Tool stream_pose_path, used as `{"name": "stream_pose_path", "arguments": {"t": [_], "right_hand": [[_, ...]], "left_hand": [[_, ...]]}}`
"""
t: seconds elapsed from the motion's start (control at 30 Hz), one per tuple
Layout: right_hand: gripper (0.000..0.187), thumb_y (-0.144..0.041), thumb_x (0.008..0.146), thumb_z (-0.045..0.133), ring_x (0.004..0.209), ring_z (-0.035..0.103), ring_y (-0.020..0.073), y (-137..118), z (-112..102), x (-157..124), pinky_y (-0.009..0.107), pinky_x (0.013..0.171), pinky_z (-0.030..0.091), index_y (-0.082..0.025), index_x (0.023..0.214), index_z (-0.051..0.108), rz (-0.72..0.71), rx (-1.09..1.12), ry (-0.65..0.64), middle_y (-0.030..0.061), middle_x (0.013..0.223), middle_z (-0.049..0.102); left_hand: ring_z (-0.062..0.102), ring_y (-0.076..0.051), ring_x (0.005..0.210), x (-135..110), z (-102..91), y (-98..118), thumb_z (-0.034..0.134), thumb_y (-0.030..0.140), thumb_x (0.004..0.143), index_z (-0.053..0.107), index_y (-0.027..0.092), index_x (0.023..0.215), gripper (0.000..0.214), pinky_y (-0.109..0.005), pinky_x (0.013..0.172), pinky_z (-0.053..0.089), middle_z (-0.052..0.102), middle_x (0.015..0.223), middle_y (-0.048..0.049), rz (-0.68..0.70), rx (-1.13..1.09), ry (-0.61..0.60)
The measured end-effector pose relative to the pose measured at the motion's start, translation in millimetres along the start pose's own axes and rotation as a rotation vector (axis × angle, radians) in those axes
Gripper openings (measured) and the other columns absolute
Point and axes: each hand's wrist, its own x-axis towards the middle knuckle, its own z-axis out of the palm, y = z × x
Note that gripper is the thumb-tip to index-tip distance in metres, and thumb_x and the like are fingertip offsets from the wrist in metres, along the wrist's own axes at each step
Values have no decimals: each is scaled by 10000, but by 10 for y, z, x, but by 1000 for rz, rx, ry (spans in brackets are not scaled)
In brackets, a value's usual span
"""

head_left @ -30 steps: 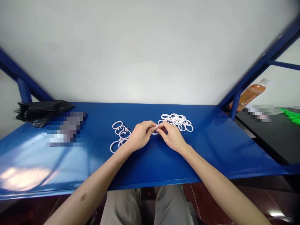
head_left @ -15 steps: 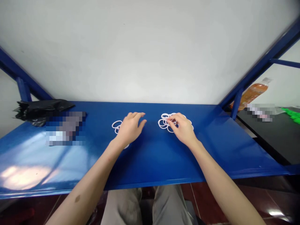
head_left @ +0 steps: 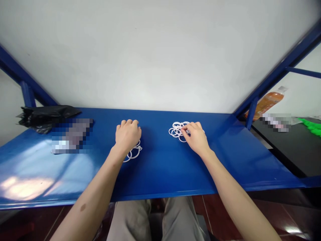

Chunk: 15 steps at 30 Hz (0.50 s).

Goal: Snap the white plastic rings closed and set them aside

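Note:
Several thin white plastic rings (head_left: 135, 157), some with a small loop, lie on the blue tabletop left of centre. Over them is my left hand (head_left: 128, 134), back upward, with its fingers curled down. The hand hides part of these rings and whatever its fingertips may hold. To the right, a cluster of overlapping white rings (head_left: 176, 131) rests on the same surface. At this cluster my right hand (head_left: 195, 136) is closed, thumb and index finger pinched on a white ring at the near side. That hand covers the cluster's right part.
The blue table (head_left: 160, 174) meets a pale wall (head_left: 160, 60) at the back. A black plastic bag (head_left: 47, 117) and a blurred flat object (head_left: 75, 134) lie left. Beyond the blue frame bar at right are an orange drink bottle (head_left: 269, 102) and green items (head_left: 311, 126).
My left hand has moved left and curled its fingers down over the left rings, uncovering the nearer ones. My right hand stays at the right cluster, still pinching.

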Motion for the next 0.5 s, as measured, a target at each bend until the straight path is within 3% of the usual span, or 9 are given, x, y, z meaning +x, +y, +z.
{"name": "stream_pose_path", "arguments": {"t": [0.2,0.37,0.5], "right_hand": [[108,-260,962,607,909,522,280,1,-52,24,415,785,496,-223,894,682,-1,21,54,69,896,704],[127,-257,968,592,909,530,273,-30,-62,25,404,790,490,-215,892,683,-8,23,65,72,891,706],[120,-248,967,594,905,533,267,-132,-43,11,401,795,490,-217,894,684,-36,45,56,68,897,708]], "left_hand": [[597,-348,1132,81,-1,-231,379,165,928,657,199,1261,435,-455,861,512,673,1237,-153,-42,-21,-33],[603,-346,1132,88,0,-232,512,387,946,677,201,1191,349,-442,879,514,692,1188,-145,-46,9,-114],[604,-355,1147,69,-23,-163,511,478,952,685,205,1157,383,-452,907,496,715,1153,-145,-16,42,-137]]}}
